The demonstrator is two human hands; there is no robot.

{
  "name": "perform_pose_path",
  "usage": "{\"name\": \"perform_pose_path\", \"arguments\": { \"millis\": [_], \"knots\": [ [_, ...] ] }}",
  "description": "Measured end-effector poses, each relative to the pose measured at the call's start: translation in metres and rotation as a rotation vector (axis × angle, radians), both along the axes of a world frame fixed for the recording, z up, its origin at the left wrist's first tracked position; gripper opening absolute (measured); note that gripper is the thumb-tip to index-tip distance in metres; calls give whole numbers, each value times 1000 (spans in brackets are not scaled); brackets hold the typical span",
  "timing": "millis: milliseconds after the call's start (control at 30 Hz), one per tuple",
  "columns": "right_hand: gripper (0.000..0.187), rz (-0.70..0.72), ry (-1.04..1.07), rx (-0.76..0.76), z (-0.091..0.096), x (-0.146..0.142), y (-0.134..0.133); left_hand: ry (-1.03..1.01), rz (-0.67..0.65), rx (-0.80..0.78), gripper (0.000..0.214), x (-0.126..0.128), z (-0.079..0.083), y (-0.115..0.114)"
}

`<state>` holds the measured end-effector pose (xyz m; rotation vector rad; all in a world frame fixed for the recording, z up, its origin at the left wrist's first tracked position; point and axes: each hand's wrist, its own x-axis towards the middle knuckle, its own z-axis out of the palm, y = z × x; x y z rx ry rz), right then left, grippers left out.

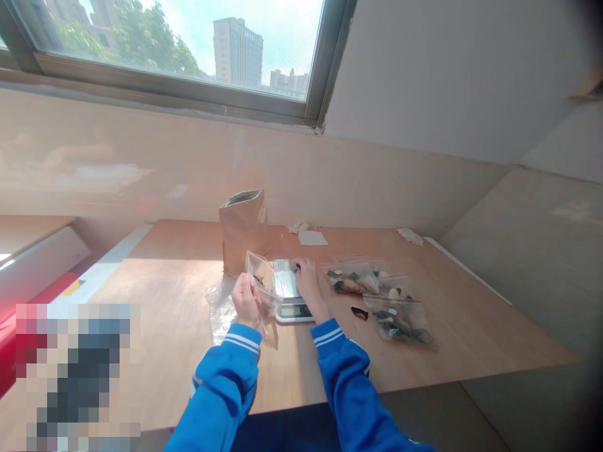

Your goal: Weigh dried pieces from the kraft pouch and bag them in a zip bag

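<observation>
My left hand pinches the edge of a clear zip-top plastic bag with a red seal line, holding it up over the table. A small dark piece lies inside that bag. My right hand rests at the right edge of the steel platform of a digital kitchen scale, and a small dark bit shows at its fingertips. The scale's display faces me, but its digits are too small to read.
Two filled zip bags of dark and pale pieces lie to the right, with a loose dark piece beside them. A brown paper bag stands behind the scale. Crumpled clear plastic lies on the wooden table.
</observation>
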<state>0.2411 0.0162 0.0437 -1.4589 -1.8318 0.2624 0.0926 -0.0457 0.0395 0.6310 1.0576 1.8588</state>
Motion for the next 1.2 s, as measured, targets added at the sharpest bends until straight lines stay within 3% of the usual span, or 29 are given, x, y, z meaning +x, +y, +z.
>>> {"name": "perform_pose_path", "arguments": {
  "millis": [100,233,400,633,833,933,1067,1133,1200],
  "knots": [
    [34,39,218,-23,19,-1,-6,13,1,1,47,0,-2,1],
    [25,254,520,-44,57,-18,-21,38,14,3,45,-1,-4,2],
    [25,390,569,-79,87,-50,-32,82,44,21,44,-2,-5,3],
    [33,443,468,-86,77,-61,-24,59,40,19,42,-2,-3,2],
    [20,389,512,-84,65,-42,-38,57,55,0,44,-1,2,-1],
    [36,459,496,-172,51,-32,-53,37,74,16,43,0,1,0],
    [88,500,448,-239,32,-27,-72,-25,60,52,41,2,-1,0],
    [91,448,505,-221,26,-29,-77,-44,52,70,42,4,0,-2],
    [71,403,569,-225,25,-31,-79,-49,26,104,42,6,3,-5]
  ]
}}
